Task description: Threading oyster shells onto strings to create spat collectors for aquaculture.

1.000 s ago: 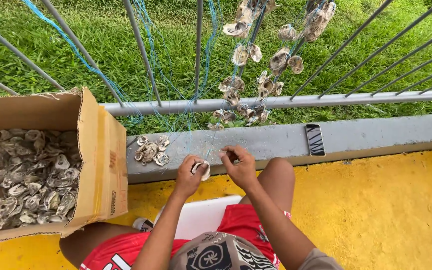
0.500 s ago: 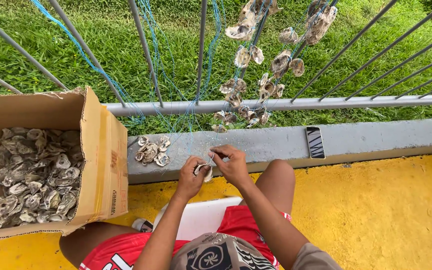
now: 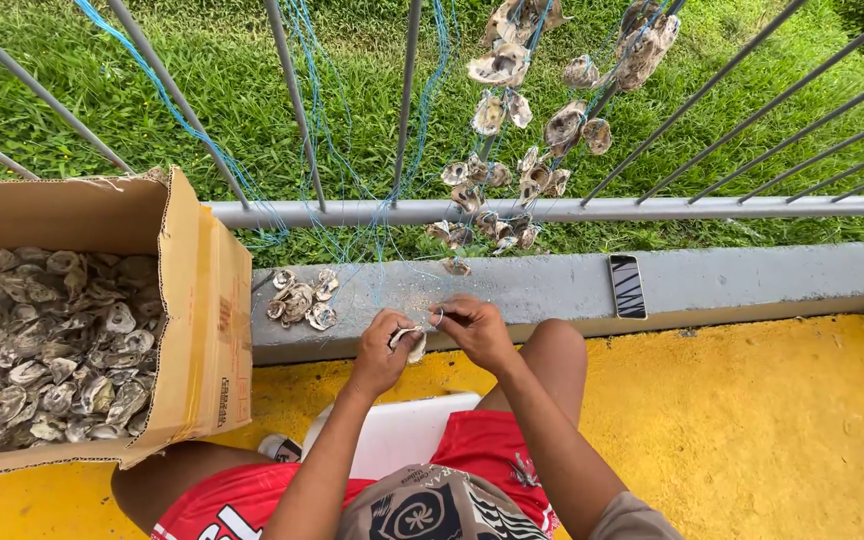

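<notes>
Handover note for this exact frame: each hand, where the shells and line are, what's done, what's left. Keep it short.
Left hand: grips one oyster shell over the concrete ledge.
Right hand: fingertips pinched at that shell, apparently on the thin blue line; the line there is too fine to confirm.
Done: strung shells hang in clusters on the railing.
Left: a small pile of loose shells on the ledge, and a cardboard box full of shells to the left.
</notes>
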